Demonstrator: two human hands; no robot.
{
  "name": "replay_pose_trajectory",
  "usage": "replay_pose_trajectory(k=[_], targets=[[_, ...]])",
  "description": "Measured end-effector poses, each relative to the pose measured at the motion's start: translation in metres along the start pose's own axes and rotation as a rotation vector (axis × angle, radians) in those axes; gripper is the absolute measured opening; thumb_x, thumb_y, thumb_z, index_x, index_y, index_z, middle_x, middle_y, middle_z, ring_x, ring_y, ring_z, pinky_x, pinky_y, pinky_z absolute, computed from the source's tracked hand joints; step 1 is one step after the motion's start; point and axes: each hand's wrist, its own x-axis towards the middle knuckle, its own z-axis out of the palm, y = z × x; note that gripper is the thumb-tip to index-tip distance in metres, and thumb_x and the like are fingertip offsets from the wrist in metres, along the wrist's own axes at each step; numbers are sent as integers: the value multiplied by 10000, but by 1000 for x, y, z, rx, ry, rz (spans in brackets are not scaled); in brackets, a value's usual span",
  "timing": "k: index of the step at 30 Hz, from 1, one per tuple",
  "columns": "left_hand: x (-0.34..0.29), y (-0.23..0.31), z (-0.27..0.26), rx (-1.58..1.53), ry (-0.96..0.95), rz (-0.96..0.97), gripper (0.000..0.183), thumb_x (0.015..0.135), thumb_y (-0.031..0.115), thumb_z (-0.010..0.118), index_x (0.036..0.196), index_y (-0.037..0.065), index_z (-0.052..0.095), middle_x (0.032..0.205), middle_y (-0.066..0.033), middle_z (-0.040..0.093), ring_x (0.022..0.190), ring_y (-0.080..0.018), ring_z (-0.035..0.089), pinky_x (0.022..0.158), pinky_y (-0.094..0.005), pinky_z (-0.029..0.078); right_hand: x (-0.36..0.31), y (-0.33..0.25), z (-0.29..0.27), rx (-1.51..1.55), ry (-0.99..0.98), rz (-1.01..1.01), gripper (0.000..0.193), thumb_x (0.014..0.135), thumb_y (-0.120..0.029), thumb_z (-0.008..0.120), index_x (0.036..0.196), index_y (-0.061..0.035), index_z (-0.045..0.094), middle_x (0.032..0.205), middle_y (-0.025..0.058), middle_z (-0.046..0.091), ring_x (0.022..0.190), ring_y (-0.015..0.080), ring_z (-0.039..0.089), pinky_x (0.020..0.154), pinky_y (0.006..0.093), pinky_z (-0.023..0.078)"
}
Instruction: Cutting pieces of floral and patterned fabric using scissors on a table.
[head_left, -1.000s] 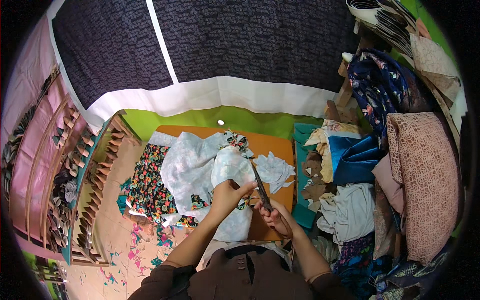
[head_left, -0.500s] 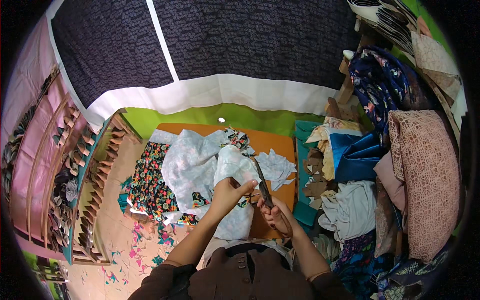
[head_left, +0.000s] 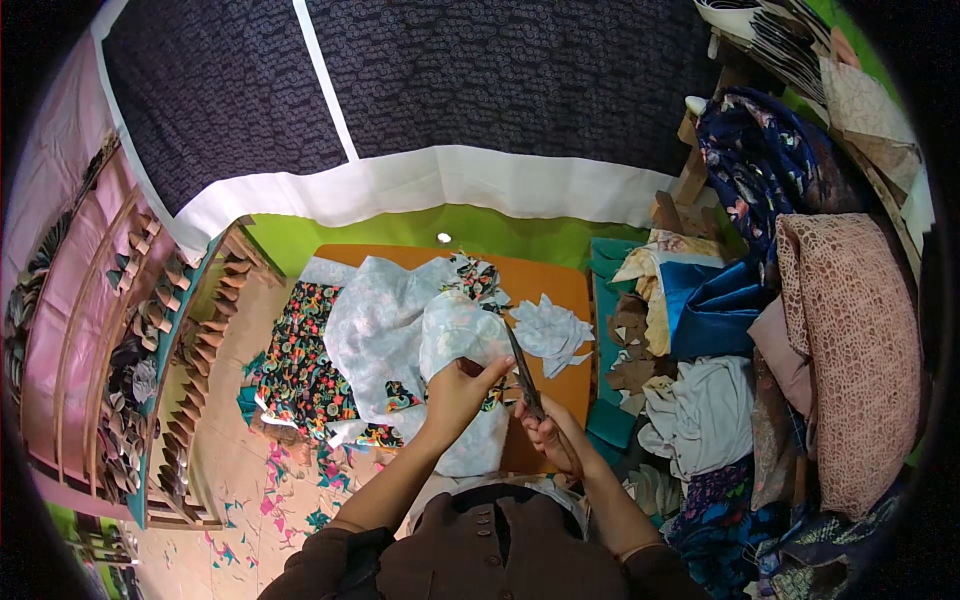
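My left hand [head_left: 457, 397] pinches the edge of a pale blue patterned cloth [head_left: 405, 325] that is bunched over an orange board [head_left: 556, 290]. My right hand [head_left: 551, 438] grips a pair of dark scissors [head_left: 522, 368], blades pointing up and away, right beside the held edge of the cloth. A small cut piece of the same pale cloth [head_left: 553, 331] lies on the board just right of the blades. Under the pale cloth lies a black floral fabric [head_left: 298, 350].
Heaps of folded fabrics, blue [head_left: 715, 310], white [head_left: 705, 412] and pink lace [head_left: 850, 350], pile up at the right. A wooden rack with small cones [head_left: 150, 340] runs along the left. Coloured scraps [head_left: 270, 485] litter the floor. A dark patterned cloth with white border [head_left: 450, 100] hangs behind.
The scissors have shifted slightly left and closer to the cloth edge held by my left hand; the pale cloth has bunched a little more. The cut piece stays on the board.
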Motion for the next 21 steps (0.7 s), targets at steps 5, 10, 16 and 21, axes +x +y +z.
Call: replay_pose_trajectory(k=[5, 10, 16, 21], targets=[[4, -14, 3, -118, 18, 39, 508, 662, 441, 666, 608, -57, 581, 517, -115, 558, 464, -167, 537, 457, -275, 403, -4, -9, 2, -46, -10, 44, 751, 570, -711, 521, 928, -55, 434, 683, -57, 331, 507, 6, 295, 428, 141, 218], [1, -7, 0, -6, -39, 11, 507, 663, 445, 664, 587, -50, 586, 513, -120, 560, 457, -156, 534, 452, -268, 400, -1, 2, 1, -5, 9, -10, 744, 582, -710, 515, 916, -50, 431, 668, -55, 328, 496, 0, 288, 416, 135, 215], [3, -11, -1, -73, -60, 46, 524, 655, 450, 669, 575, -59, 575, 500, -123, 552, 452, -162, 531, 446, -278, 399, -5, 6, -6, -68, -13, -16, 505, 808, -498, 460, 882, 1, 478, 790, 12, 428, 729, 85, 418, 633, 213, 348], [2, -8, -1, 27, -126, 38, 508, 654, 428, 681, 550, -53, 554, 474, -106, 527, 434, -149, 510, 425, -273, 386, -5, 11, -7, -173, -7, -106, 578, 807, -569, 373, 820, -4, 491, 780, 23, 458, 698, 93, 434, 617, 231, 359]])
